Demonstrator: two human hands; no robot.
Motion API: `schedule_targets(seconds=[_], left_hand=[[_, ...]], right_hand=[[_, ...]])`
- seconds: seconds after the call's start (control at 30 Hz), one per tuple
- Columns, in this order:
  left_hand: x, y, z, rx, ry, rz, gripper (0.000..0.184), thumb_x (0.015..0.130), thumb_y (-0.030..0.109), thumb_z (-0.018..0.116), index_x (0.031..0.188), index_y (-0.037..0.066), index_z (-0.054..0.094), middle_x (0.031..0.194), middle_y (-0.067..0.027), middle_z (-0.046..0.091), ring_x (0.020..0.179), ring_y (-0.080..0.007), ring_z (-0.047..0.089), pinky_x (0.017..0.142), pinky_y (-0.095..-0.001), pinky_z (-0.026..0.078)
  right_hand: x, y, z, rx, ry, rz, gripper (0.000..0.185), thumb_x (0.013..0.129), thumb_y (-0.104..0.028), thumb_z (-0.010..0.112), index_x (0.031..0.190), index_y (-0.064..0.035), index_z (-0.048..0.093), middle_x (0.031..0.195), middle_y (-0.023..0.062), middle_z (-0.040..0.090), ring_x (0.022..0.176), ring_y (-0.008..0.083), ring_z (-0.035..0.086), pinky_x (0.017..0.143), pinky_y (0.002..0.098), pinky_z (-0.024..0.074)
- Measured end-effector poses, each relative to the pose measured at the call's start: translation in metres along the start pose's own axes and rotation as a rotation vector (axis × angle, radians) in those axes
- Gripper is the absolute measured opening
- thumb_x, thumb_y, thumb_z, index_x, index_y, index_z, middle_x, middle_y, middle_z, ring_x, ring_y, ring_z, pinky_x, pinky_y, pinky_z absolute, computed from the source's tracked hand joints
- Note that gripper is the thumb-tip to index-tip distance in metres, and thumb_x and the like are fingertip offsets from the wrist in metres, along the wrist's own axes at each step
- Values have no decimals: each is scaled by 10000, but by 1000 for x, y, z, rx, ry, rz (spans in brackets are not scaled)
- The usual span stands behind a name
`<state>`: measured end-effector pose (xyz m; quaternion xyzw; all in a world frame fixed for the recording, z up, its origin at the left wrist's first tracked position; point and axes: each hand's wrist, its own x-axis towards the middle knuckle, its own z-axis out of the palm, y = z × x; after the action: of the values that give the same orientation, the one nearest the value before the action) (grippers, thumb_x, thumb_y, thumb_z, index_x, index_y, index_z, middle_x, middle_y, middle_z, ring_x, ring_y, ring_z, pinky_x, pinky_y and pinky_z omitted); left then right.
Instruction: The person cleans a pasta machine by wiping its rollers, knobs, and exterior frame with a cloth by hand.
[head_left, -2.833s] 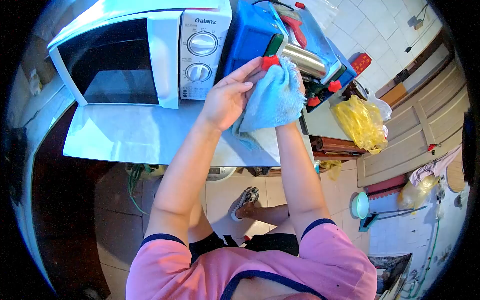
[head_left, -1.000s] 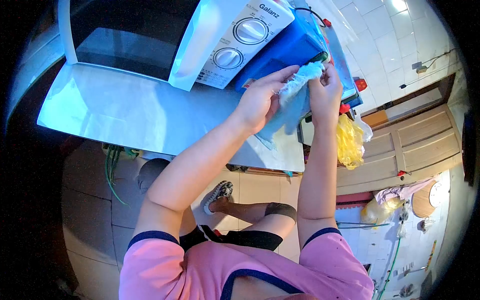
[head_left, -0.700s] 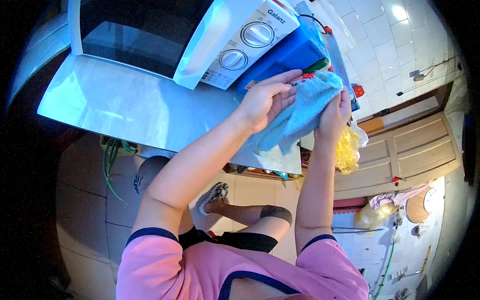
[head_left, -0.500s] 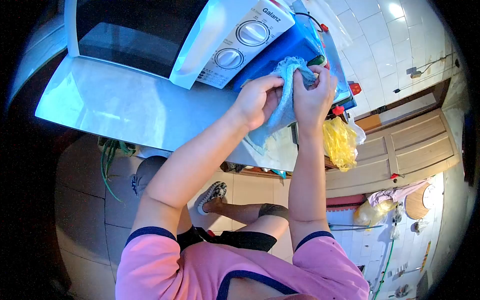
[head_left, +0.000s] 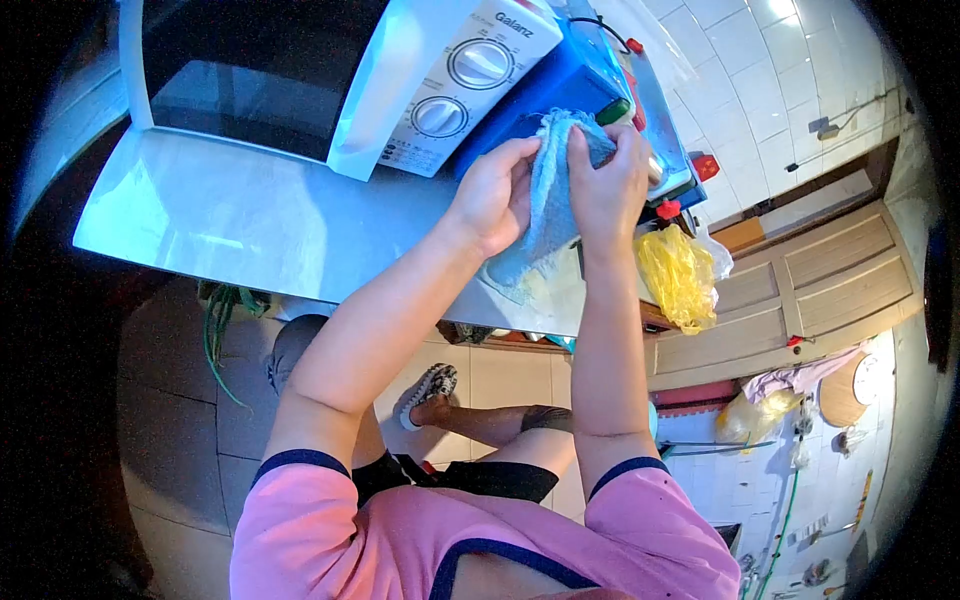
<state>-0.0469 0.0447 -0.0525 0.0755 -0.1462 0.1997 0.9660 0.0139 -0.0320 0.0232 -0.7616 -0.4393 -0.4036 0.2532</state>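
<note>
A light blue cloth [head_left: 553,205] hangs bunched between my two hands above the counter's right part. My left hand [head_left: 494,195] is curled against the cloth's left side, its thumb and fingers on the fabric. On the other side, my right hand [head_left: 610,190] pinches the folded cloth between thumb and fingers. Whatever the cloth may wrap is hidden. Just behind the hands is a blue machine [head_left: 535,85] with a green part, a metal roller and red knobs [head_left: 668,209]. To its left stands a white microwave [head_left: 420,110] with two dials.
The pale counter [head_left: 270,215] runs in front of the microwave. A yellow plastic bag [head_left: 676,277] lies right of my right hand. Green strands [head_left: 222,330] hang below the counter's front edge. A wooden door [head_left: 800,290] is at the right; a shoe [head_left: 430,395] shows on the tiled floor.
The view has swung, bringing the microwave closer. A red knob earlier visible at my left fingertips no longer shows there. The cloth, spread wider before, is now bunched, and both hands have shifted slightly left.
</note>
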Motion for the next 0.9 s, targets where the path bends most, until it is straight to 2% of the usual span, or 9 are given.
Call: schedule_targets(seconds=[0.07, 0.17, 0.33, 0.4, 0.5, 0.6, 0.77, 0.87, 0.9], left_hand=[[-2, 2, 5, 47, 81, 22, 225, 905, 180, 481, 1006, 11, 591, 993, -87, 634, 901, -169, 609, 855, -318, 473], [-3, 1, 3, 75, 32, -5, 246, 912, 197, 479, 1045, 18, 583, 1017, -84, 633, 913, -159, 607, 856, -317, 471], [0, 1, 3, 61, -15, -3, 257, 913, 203, 481, 1062, 20, 584, 1038, -81, 633, 927, -157, 607, 852, -319, 472], [-1, 2, 6, 37, -22, -36, 256, 918, 206, 470, 1053, 24, 589, 1031, -76, 636, 928, -160, 606, 854, -322, 469], [-1, 1, 2, 56, 2, 27, 263, 921, 211, 458, 1064, 27, 582, 1038, -74, 635, 939, -163, 603, 869, -321, 462], [-4, 4, 5, 23, -24, 9, 264, 923, 212, 451, 1066, 32, 580, 1044, -79, 633, 952, -166, 599, 884, -325, 454], [-2, 2, 2, 35, 1, 9, 275, 923, 215, 449, 1092, 33, 568, 1069, -81, 624, 969, -166, 593, 898, -325, 446], [-1, 3, 3, 42, -115, 16, 292, 926, 235, 443, 1096, 33, 567, 1087, -88, 621, 1000, -182, 589, 914, -347, 439], [0, 3, 2, 53, -74, 21, 296, 927, 238, 438, 1098, 35, 567, 1088, -90, 621, 1002, -184, 588, 917, -346, 436]], right_hand=[[0, -1, 2, 57, -30, 38, 349, 767, -243, 678, 977, -15, 518, 968, 178, 511, 869, 383, 560, 722, 437, 459], [-4, -1, 2, 107, 0, 43, 332, 779, -232, 663, 979, -10, 519, 986, 174, 510, 854, 376, 566, 715, 433, 461], [-11, 8, -14, 282, -221, 102, 359, 779, -162, 645, 1093, -35, 526, 1013, 156, 505, 826, 316, 578, 708, 397, 470], [-10, 11, -14, 323, -223, 82, 390, 772, -141, 644, 1133, -54, 525, 1003, 146, 515, 810, 283, 581, 699, 384, 472], [-7, 7, -9, 287, -120, 65, 359, 774, -159, 651, 1094, -51, 528, 988, 158, 523, 812, 312, 585, 694, 399, 472], [-4, 3, 4, 74, -32, -22, 337, 781, -177, 653, 1060, -45, 519, 970, 173, 526, 846, 348, 575, 698, 413, 469], [-10, 2, 4, 238, -29, 24, 317, 800, -166, 631, 1057, -34, 501, 992, 187, 515, 880, 368, 561, 708, 420, 465], [-16, 11, 2, 403, -93, 109, 313, 797, -153, 629, 1058, -36, 501, 998, 187, 510, 873, 368, 560, 713, 421, 465], [-16, 16, 4, 350, -65, 59, 319, 791, -168, 636, 1051, -39, 503, 988, 180, 517, 869, 369, 563, 712, 417, 468]])
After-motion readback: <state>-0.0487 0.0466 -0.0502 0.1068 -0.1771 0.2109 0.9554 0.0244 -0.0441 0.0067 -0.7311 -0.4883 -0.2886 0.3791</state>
